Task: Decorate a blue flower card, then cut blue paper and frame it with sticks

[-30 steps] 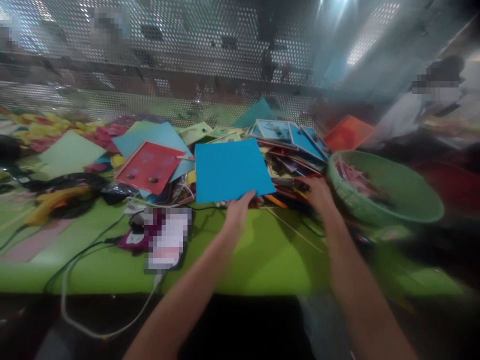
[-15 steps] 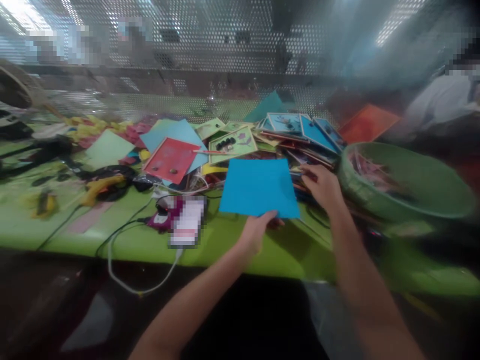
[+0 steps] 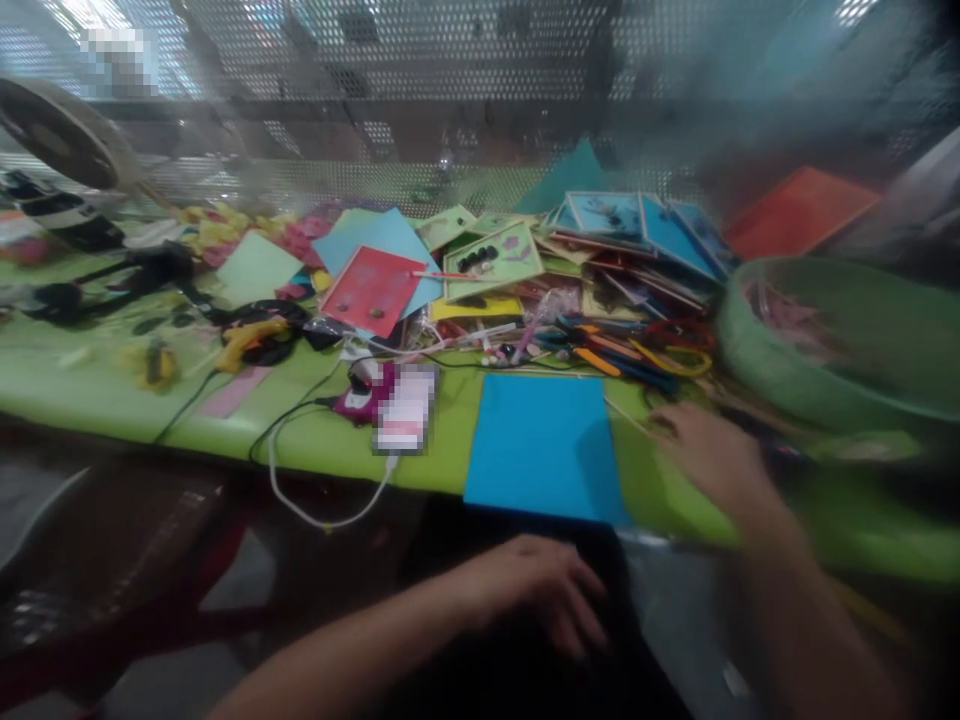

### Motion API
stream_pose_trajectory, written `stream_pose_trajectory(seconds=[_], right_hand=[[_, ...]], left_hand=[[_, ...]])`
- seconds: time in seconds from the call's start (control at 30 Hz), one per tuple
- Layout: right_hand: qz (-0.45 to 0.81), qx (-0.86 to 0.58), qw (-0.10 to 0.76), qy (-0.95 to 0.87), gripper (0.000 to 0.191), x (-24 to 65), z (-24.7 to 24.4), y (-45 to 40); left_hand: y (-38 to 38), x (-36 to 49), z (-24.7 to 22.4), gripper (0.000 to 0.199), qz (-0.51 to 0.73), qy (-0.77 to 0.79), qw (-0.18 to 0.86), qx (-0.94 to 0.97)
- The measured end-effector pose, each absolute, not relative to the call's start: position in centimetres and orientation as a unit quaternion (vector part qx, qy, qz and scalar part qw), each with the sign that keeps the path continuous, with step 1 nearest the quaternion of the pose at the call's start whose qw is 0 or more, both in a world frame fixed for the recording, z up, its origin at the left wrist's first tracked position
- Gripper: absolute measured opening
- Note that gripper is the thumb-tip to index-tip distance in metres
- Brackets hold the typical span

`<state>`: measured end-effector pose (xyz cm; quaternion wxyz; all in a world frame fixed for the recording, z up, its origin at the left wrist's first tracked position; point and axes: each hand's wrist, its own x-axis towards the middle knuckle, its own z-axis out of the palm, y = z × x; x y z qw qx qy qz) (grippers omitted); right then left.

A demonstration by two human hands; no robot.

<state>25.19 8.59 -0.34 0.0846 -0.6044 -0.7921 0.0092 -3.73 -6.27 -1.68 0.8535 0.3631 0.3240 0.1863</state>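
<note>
A blue square sheet (image 3: 544,445) lies flat on the green table, its near edge at the table's front edge. Short of that edge, over my dark-clothed lap, my left hand (image 3: 536,585) hangs with its fingers apart and nothing in them. To the right of the sheet, my right hand (image 3: 709,450) is low over the table, thumb and fingers closed at the near end of a thin pale stick (image 3: 628,414). The stick's other end points toward the sheet's right edge. Blur hides the exact fingertip contact.
Framed pictures (image 3: 607,215), a red panel (image 3: 375,290), and pliers and scissors (image 3: 622,350) crowd the back. A green basin (image 3: 847,350) stands right. On the left are a phone (image 3: 405,410) with a white cable, a yellow glue gun (image 3: 251,340) and a fan (image 3: 60,135).
My left hand has let go of the blue sheet and drawn back toward my lap. The sheet now lies on the table. My right hand has come nearer, down to the stick.
</note>
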Motion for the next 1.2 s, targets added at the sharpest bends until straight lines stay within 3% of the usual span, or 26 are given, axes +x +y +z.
stream_pose_trajectory(seconds=[0.1,0.17,0.3,0.37,0.63,0.9,1.2], right_hand=[[-0.031,-0.611,0.057,-0.789,0.025,25.4,-1.1,7.5],[-0.054,-0.614,0.037,-0.787,0.026,25.1,-1.1,7.3],[-0.080,-0.628,0.009,-0.774,0.028,24.9,-0.7,7.0],[-0.081,-0.644,0.007,-0.761,0.029,25.3,-0.7,6.8],[-0.043,-0.668,0.041,-0.742,0.029,29.3,0.0,5.1],[-0.050,-0.502,0.168,-0.847,0.031,24.4,1.4,8.2],[0.030,-0.399,0.131,-0.907,0.029,17.4,-0.9,12.7]], left_hand=[[-5.5,-5.7,1.1,0.057,0.096,0.304,0.787,0.529],[-3.8,-6.6,2.5,0.041,0.138,0.356,0.612,0.692],[0.0,-6.7,1.3,0.055,0.169,0.498,0.222,0.821],[1.0,-6.4,-0.6,0.063,0.120,0.514,0.144,0.837],[-0.6,-6.8,-2.4,0.066,0.098,0.489,0.122,0.858],[2.2,-7.4,-0.2,0.059,0.136,0.524,0.112,0.833],[3.3,-8.5,-1.7,0.045,0.156,0.554,0.099,0.812]])
